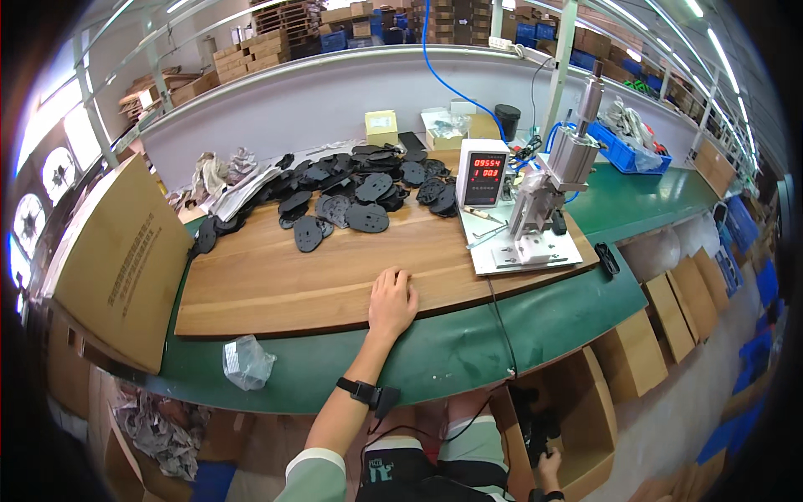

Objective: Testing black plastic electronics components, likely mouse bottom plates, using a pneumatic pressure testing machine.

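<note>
My left hand (pixel 393 303) lies palm down on the front part of a wooden board (pixel 276 284), fingers lightly bent and nothing under them that I can see. Down at the lower right, my right hand (pixel 549 465) is inside an open cardboard box (pixel 592 418), its fingers closed at a black part (pixel 540 432); the part's exact shape is hard to make out. A pile of flat, oval black plastic pieces (pixel 368 219) with small holes spreads over the back of the board. Right of it stands a small press (pixel 535 209) on a white base plate.
A counter box (pixel 483 177) with red digits stands beside the press. A large carton (pixel 125 263) stands at the left, near a clear plastic bag (pixel 248 363) on the green table (pixel 401 368). A blue crate (pixel 627 151) sits far right. A black cable (pixel 502 326) hangs over the front edge.
</note>
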Demonstrator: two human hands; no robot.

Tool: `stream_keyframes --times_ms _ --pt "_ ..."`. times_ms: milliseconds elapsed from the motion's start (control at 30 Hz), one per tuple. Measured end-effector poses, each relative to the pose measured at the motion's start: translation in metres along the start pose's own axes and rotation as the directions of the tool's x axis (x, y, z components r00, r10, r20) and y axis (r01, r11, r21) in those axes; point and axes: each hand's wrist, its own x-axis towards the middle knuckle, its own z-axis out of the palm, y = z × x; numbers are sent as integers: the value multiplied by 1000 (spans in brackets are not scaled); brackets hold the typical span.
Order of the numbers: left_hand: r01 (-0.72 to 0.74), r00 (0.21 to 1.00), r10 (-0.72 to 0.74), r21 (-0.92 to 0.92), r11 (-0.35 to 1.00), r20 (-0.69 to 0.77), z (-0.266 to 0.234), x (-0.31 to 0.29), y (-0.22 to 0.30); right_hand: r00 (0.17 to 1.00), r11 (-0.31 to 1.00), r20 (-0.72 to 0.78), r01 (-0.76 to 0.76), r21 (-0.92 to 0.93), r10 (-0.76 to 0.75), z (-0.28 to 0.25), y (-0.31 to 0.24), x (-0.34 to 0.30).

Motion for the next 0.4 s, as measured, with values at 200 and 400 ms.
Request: stream_keyframes --times_ms 200,400 --pt "6 1000 -7 22 1000 28 3 11 7 915 937 366 -264 228 169 59 2 6" --pt "199 968 -149 -251 947 203 4 27 -51 977 978 212 -37 206 -8 63 -36 48"
